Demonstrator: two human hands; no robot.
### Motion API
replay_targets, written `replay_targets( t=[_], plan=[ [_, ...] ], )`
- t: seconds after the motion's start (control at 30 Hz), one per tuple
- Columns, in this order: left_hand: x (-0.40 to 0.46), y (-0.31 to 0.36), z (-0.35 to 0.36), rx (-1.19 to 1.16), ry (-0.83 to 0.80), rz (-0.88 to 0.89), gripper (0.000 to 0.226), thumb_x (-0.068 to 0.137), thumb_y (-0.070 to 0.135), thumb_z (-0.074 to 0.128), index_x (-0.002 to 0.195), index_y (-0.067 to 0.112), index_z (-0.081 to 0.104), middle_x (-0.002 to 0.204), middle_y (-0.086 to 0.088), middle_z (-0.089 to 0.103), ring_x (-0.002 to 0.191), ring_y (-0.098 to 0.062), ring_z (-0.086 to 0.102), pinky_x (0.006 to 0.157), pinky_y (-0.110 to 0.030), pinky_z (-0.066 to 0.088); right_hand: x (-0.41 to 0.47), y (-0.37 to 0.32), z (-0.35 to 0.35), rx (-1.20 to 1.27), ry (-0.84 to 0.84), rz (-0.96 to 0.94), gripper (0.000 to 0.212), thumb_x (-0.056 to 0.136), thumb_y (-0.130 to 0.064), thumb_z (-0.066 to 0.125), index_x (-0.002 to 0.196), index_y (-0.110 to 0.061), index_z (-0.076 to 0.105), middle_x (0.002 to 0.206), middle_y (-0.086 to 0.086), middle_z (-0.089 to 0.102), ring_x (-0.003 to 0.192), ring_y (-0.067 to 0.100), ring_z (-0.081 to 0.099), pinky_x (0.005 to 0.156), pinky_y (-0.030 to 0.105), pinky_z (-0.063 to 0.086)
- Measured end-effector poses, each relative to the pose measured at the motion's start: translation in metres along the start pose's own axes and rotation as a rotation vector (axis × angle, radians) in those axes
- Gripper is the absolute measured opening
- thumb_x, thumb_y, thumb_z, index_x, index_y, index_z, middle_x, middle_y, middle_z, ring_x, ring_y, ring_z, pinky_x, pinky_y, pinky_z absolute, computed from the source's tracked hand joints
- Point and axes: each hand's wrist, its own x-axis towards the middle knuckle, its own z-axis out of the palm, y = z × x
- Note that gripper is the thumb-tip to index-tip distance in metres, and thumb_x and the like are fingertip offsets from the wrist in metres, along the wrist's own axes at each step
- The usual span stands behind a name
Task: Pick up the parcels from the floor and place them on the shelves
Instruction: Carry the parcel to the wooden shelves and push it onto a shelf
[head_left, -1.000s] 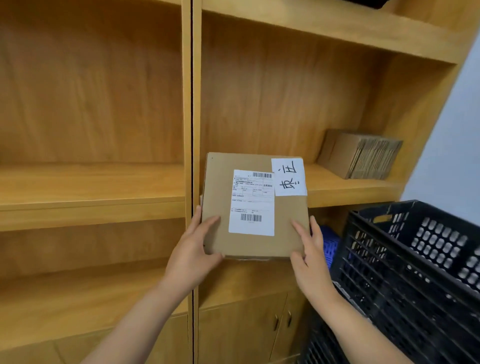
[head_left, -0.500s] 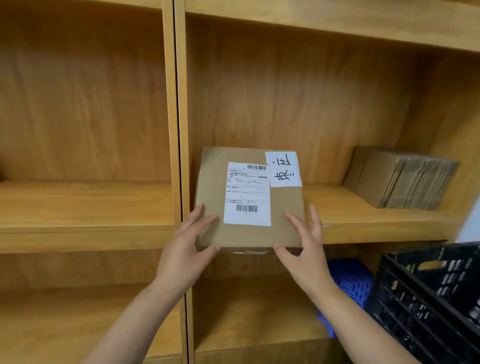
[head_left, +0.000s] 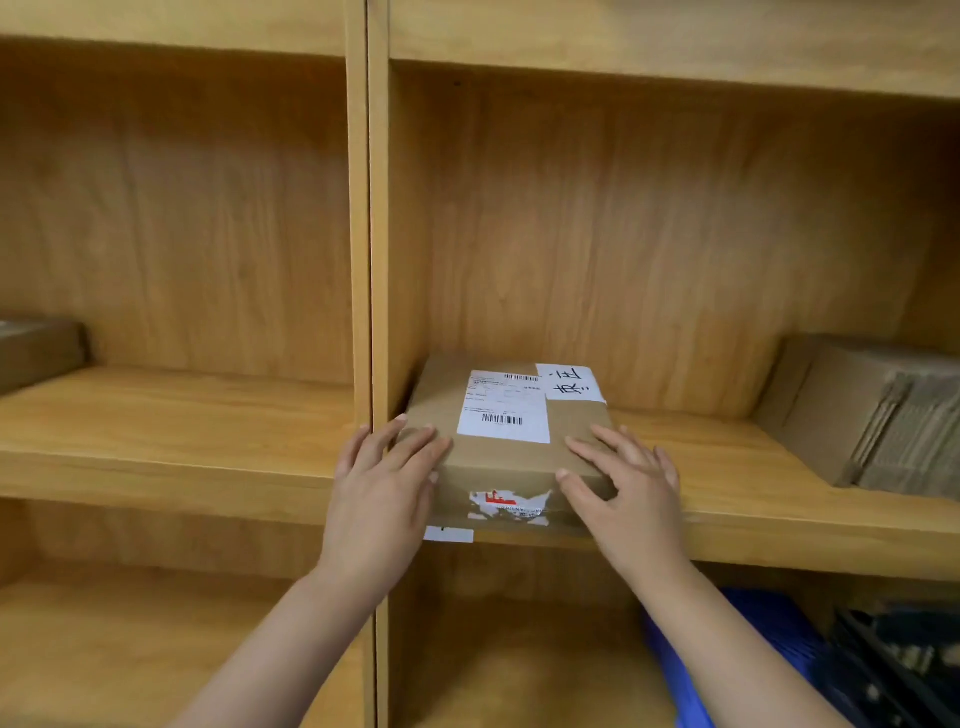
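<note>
A brown cardboard parcel (head_left: 498, 462) with a white shipping label and a handwritten white sticker lies flat on the wooden shelf (head_left: 727, 499), at the left end of the right bay against the upright divider. My left hand (head_left: 382, 478) grips its near left corner, fingers spread over the top. At the near right corner my right hand (head_left: 621, 480) holds it, fingers on top and thumb on the front face. The front of the parcel sits at the shelf's front edge.
A stack of flattened cardboard boxes (head_left: 878, 415) lies at the right end of the same shelf. Another brown box (head_left: 36, 348) sits at the far left of the left bay. Below right are a black plastic crate (head_left: 893, 670) and something blue (head_left: 769, 639).
The parcel went from tilted up in front of the shelf to lying flat on it, pushed inward. Both hands followed it forward, and the view moved closer and higher.
</note>
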Motion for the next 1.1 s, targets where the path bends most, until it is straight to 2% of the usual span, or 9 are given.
replay_targets(
  t=[0.1, 0.2, 0.37, 0.5, 0.7, 0.83, 0.93, 1.03, 1.1],
  plan=[
    [0.014, 0.001, 0.002, 0.093, 0.008, 0.032, 0.036, 0.083, 0.015, 0.049, 0.116, 0.024, 0.061, 0.116, 0.003, 0.067, 0.121, -0.025, 0.052, 0.109, -0.039, 0.018, 0.012, 0.003, 0.002, -0.084, 0.002, -0.021, 0.056, 0.07, -0.067, 0.035, 0.11, -0.042, 0.064, 0.129, -0.015, 0.056, 0.135, 0.008, 0.031, 0.117, 0.041, 0.002],
    [0.026, 0.002, 0.007, 0.178, -0.049, 0.059, 0.054, 0.064, 0.004, 0.07, 0.116, 0.018, 0.062, 0.113, -0.002, 0.068, 0.114, -0.027, 0.057, 0.108, -0.04, 0.019, 0.023, 0.004, 0.008, -0.186, 0.0, -0.05, 0.059, 0.073, -0.068, 0.029, 0.112, -0.041, 0.063, 0.127, -0.015, 0.058, 0.133, 0.01, 0.033, 0.115, 0.041, 0.0],
    [0.037, -0.001, 0.017, 0.284, -0.075, 0.086, 0.074, 0.044, -0.01, 0.068, 0.116, 0.008, 0.061, 0.111, -0.011, 0.069, 0.105, -0.03, 0.063, 0.11, -0.042, 0.017, 0.035, 0.006, 0.019, -0.301, -0.054, -0.076, 0.065, 0.078, -0.065, 0.017, 0.124, -0.038, 0.056, 0.136, -0.009, 0.054, 0.134, 0.015, 0.035, 0.113, 0.044, 0.0],
    [0.041, -0.001, 0.022, 0.346, -0.088, 0.096, 0.074, 0.053, -0.006, 0.067, 0.125, 0.007, 0.054, 0.115, -0.016, 0.066, 0.112, -0.032, 0.059, 0.113, -0.041, 0.003, 0.045, 0.006, 0.026, -0.372, -0.109, -0.063, 0.04, 0.094, -0.05, 0.034, 0.129, -0.036, 0.049, 0.14, -0.009, 0.049, 0.136, 0.018, 0.031, 0.113, 0.049, 0.002],
    [0.045, -0.003, 0.023, 0.408, -0.144, 0.084, 0.08, 0.065, 0.0, 0.066, 0.139, 0.013, 0.038, 0.124, -0.025, 0.058, 0.131, -0.036, 0.041, 0.114, -0.043, -0.006, 0.054, 0.001, 0.031, -0.414, -0.154, -0.023, 0.038, 0.096, -0.042, 0.033, 0.133, -0.034, 0.043, 0.144, -0.009, 0.043, 0.14, 0.021, 0.025, 0.113, 0.053, 0.005],
    [0.044, -0.003, 0.021, 0.413, -0.189, 0.072, 0.08, 0.084, 0.002, 0.042, 0.146, 0.018, -0.006, 0.148, -0.029, 0.024, 0.144, -0.035, 0.001, 0.109, -0.045, -0.021, 0.055, -0.001, 0.032, -0.427, -0.165, -0.007, 0.038, 0.096, -0.04, 0.032, 0.133, -0.033, 0.041, 0.145, -0.009, 0.04, 0.141, 0.021, 0.022, 0.113, 0.053, 0.008],
    [0.04, -0.004, 0.018, 0.429, -0.194, 0.108, 0.081, 0.087, 0.004, 0.036, 0.142, 0.017, -0.023, 0.152, -0.029, 0.007, 0.142, -0.035, -0.012, 0.108, -0.048, -0.021, 0.054, -0.005, 0.031, -0.431, -0.187, 0.019, 0.038, 0.097, -0.039, 0.034, 0.134, -0.033, 0.039, 0.147, -0.008, 0.038, 0.141, 0.022, 0.021, 0.114, 0.052, 0.008],
    [0.032, -0.012, 0.015, 0.439, -0.224, 0.156, 0.081, 0.085, 0.005, 0.034, 0.142, 0.013, -0.022, 0.154, -0.024, -0.003, 0.142, -0.032, -0.016, 0.108, -0.047, -0.025, 0.047, -0.008, 0.027, -0.452, -0.215, 0.05, 0.046, 0.096, -0.039, 0.036, 0.141, -0.032, 0.029, 0.153, -0.001, 0.029, 0.142, 0.025, 0.018, 0.114, 0.05, 0.011],
    [0.024, -0.018, 0.006, 0.395, -0.175, 0.199, 0.08, 0.082, 0.004, 0.04, 0.146, 0.01, -0.007, 0.155, -0.02, 0.01, 0.144, -0.03, 0.001, 0.116, -0.046, -0.012, 0.035, -0.017, 0.023, -0.412, -0.179, 0.105, 0.054, 0.095, -0.04, 0.038, 0.145, -0.027, 0.02, 0.155, 0.004, 0.024, 0.143, 0.027, 0.016, 0.114, 0.048, 0.015]
  ],
)
